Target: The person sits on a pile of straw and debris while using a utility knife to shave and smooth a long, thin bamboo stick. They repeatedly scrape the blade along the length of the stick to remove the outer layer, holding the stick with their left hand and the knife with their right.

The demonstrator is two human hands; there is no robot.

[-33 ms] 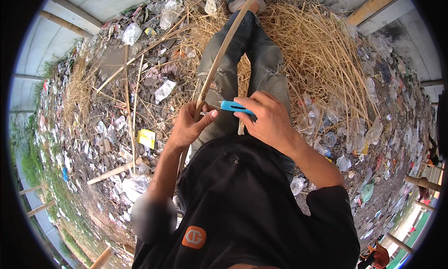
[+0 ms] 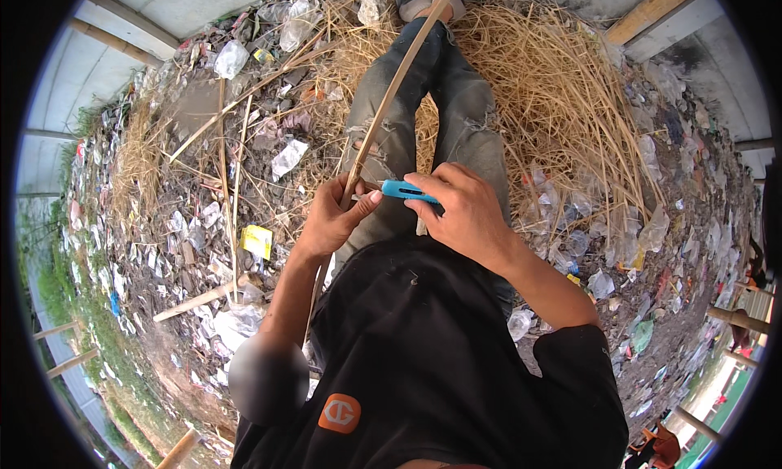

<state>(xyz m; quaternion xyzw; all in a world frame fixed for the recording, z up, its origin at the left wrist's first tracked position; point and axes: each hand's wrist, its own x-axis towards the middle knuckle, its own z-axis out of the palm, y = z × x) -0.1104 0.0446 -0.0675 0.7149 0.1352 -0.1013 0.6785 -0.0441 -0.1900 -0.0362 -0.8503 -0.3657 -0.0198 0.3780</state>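
A long, thin bamboo strip (image 2: 395, 86) runs slantwise from between my feet, across my thigh and down past my left side. My left hand (image 2: 330, 216) is closed around it above my lap, thumb pointing right. In my right hand (image 2: 468, 204) is a light-blue utility knife (image 2: 407, 191), pinched between thumb and fingers. The knife's tip end lies beside the strip and my left thumb; how far its blade is out is too small to tell. My outstretched legs in torn jeans (image 2: 463, 143) lie beneath both hands.
Dry straw (image 2: 554, 94) is heaped to the right of my legs. Scraps of plastic litter the dirt all around. Loose sticks (image 2: 236, 176) and a yellow packet (image 2: 257, 241) lie at left. Grey panels with bamboo poles (image 2: 656, 11) stand at the far side.
My right hand and the utility knife have shifted slightly left, closer to my left thumb. The left hand keeps its hold on the bamboo strip.
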